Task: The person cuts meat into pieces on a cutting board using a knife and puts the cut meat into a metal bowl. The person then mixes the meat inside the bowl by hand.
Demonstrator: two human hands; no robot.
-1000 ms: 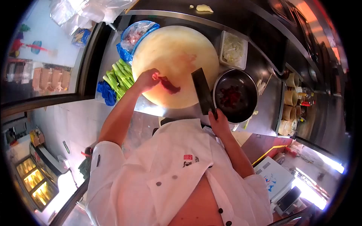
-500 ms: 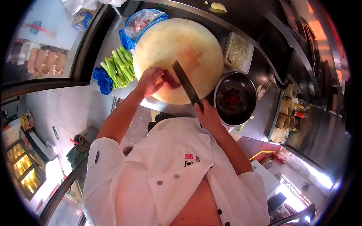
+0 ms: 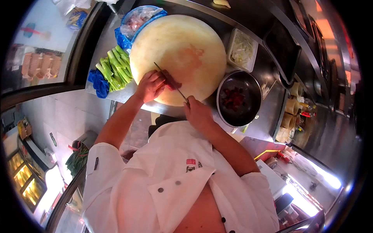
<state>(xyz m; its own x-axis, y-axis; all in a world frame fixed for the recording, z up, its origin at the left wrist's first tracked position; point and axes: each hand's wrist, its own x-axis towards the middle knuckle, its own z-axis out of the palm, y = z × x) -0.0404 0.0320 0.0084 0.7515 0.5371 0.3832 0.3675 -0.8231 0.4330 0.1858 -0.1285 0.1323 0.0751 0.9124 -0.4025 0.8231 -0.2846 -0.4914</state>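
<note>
A round pale chopping board [image 3: 182, 42] carries a dark red piece of meat [image 3: 170, 80] near its lower left. My left hand [image 3: 150, 86] presses on the meat's left end with curled fingers. In my right hand [image 3: 196, 110] is the handle of a cleaver [image 3: 171, 81], its blade seen edge-on across the meat, close beside the left fingertips. How deep the blade sits cannot be made out. To the right of the board stands a dark round pan [image 3: 244, 89] with dark red pieces in it.
Green stalks [image 3: 112, 70] and a blue cloth or bag [image 3: 98, 83] lie left of the board. A blue container [image 3: 130, 29] with a plastic bag is behind them. A white tray [image 3: 231, 48] of pale shreds stands behind the pan, a black tray [image 3: 283, 54] farther right.
The cleaver has moved left from beside the pan onto the meat, turning edge-on. My left hand has lowered the meat to the board and its fingers have curled over the end.
</note>
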